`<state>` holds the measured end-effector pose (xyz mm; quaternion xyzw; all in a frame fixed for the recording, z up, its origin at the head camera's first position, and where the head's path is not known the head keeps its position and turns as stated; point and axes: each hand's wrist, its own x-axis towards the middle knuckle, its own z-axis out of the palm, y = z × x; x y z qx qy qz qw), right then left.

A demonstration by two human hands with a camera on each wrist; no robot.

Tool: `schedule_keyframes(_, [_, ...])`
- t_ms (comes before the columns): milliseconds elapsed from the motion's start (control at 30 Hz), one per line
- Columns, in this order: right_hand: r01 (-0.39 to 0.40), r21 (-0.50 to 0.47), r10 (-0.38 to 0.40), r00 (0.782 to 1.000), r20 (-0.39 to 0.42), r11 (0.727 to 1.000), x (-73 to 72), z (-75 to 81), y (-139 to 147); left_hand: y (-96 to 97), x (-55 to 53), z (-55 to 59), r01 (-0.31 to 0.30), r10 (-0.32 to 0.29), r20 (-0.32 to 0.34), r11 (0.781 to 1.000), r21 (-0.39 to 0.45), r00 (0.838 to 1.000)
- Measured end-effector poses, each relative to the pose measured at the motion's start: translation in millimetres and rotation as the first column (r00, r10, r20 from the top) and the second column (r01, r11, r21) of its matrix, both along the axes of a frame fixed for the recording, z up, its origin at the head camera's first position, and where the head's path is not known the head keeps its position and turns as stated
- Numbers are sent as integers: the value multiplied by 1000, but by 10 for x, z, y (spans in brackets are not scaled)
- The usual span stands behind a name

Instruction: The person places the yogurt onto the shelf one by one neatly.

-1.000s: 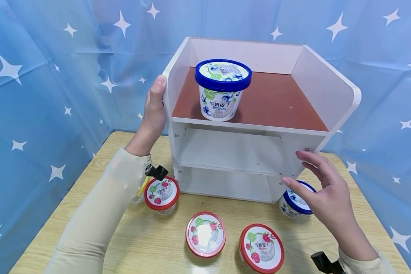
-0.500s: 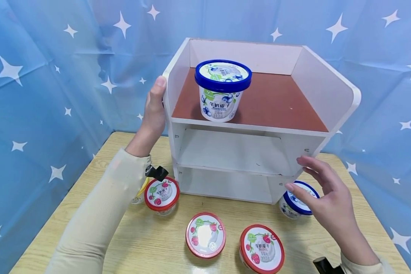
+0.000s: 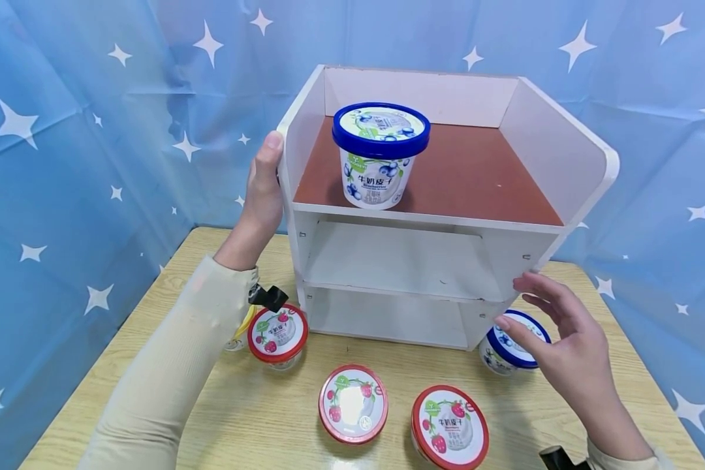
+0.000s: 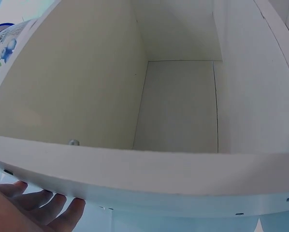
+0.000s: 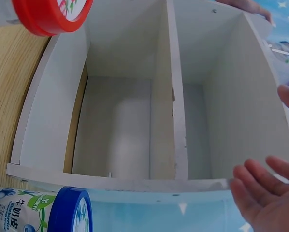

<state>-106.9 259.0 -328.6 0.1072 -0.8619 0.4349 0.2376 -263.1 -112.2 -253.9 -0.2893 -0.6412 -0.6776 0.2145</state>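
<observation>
A small white shelf unit point(image 3: 423, 218) with a brown top board stands on the table. My left hand point(image 3: 262, 189) rests against its left side panel, thumb on the front edge; in the left wrist view several fingertips point(image 4: 76, 205) touch the outer face. On the top board, near the front left, sits a blueberry yogurt tub point(image 3: 376, 179) with a blue lid, upright and untouched. My right hand point(image 3: 570, 346) hovers near the unit's lower right edge, fingers loosely bent and holding nothing. Just behind its thumb is a second blue-lidded tub point(image 3: 502, 356) on the table.
Red-lidded strawberry tubs stand on the wooden table point(image 3: 258, 411): one at the left point(image 3: 278, 331), one in the middle point(image 3: 352, 403), one at the front right point(image 3: 450, 426). A yellow-rimmed tub point(image 3: 243, 326) is partly hidden by the left wrist. A starry blue curtain point(image 3: 123, 117) hangs behind.
My right hand has drifted slightly down and to the right, away from the unit's right edge. The left hand and the tubs stay where they were.
</observation>
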Motion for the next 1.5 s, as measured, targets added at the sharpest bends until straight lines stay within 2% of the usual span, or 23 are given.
schedule_keyframes(400, [9,-26,-9,1000,0,1000,-5,-21,84,9,6,33,5,-5,-18,1000,-5,1000])
schedule_keyframes(1067, [92,-26,-90,995,42,995,-33,-238,302,27,25,24,-15,16,31,1000,-27,999])
schedule_keyframes(1333, [110,37,-114,981,155,993,-43,-300,373,9,23,4,-6,7,18,1000,-12,1000])
schedule_keyframes(1500, [68,37,-75,973,218,997,-75,-351,437,-1,19,1,-12,13,21,1000,-13,1000])
